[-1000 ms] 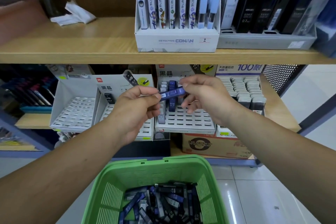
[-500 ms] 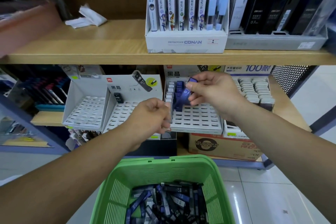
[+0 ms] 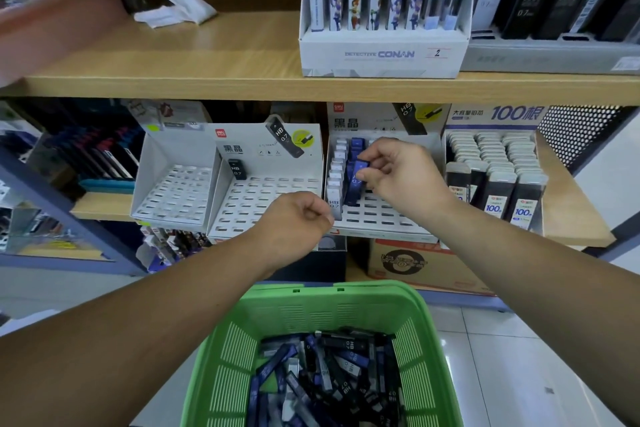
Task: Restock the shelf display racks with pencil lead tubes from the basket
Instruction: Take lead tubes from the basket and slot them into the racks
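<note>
Lowered the blue lead tube [image 3: 358,180] since half a second ago, from a slant above the rack [image 3: 381,218] to near upright in its blue column, just beside the white row. Pinching its top end with the right grip [image 3: 398,173], fingers curled round it. Keeping the left grip [image 3: 294,222] clenched on nothing visible, lower and to the left, off the rack's front edge. Long axis up-and-down, foot toward the slots: probably needs only a straight push down, right grip nearer. Plenty left in the green basket [image 3: 311,315] below.
</note>
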`<state>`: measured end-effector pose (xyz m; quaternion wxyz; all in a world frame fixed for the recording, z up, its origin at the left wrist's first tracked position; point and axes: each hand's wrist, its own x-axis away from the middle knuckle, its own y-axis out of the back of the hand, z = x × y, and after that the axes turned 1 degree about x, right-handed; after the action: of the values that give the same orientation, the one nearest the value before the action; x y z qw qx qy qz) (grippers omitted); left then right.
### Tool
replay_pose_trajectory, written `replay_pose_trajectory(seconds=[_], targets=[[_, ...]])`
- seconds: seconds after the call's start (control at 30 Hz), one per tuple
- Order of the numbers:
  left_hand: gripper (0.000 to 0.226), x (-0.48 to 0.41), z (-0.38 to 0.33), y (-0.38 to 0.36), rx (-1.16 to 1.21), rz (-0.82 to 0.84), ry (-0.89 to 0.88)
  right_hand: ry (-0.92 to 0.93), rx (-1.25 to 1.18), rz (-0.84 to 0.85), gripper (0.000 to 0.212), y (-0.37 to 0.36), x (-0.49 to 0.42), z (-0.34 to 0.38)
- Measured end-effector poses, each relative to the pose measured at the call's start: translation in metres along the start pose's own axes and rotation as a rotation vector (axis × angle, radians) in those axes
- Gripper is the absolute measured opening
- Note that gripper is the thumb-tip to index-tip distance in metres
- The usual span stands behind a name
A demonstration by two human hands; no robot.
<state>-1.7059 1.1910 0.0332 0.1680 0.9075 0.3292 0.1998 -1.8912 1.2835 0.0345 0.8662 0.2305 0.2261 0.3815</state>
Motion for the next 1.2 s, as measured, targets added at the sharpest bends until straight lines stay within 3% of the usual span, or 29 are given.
replay_pose_trajectory(seconds=[0.4,0.6,0.77,0.87,0.97,1.07,1.2], targets=[[0.010,0.001,0.005,0.003,-0.003,0.005,-0.012,0.152,0.234,0.038,0.015,-0.008,0.007,-0.004],[0.009,0.016,0.014,0.013,-0.165,0.015,-0.048,0.131,0.283,-0.022,0.026,0.002,0.023,0.003],[0.007,0.034,0.022,0.022,-0.366,0.072,-0.095,0.299,0.330,0.022,0.014,0.000,0.069,0.026],[0.007,0.046,0.038,0.013,-0.495,0.147,-0.079,0.318,0.371,0.184,0.020,-0.010,0.113,0.026],[0.008,0.059,0.077,-0.014,-0.542,0.167,-0.046,0.235,0.482,0.497,0.022,-0.028,0.150,0.010],[0.011,0.074,0.131,-0.042,-0.560,0.272,0.032,0.029,0.547,0.758,0.024,-0.050,0.181,-0.023],[0.012,0.079,0.195,-0.062,-0.611,0.410,0.166,-0.278,0.388,0.825,0.026,-0.076,0.212,-0.070]])
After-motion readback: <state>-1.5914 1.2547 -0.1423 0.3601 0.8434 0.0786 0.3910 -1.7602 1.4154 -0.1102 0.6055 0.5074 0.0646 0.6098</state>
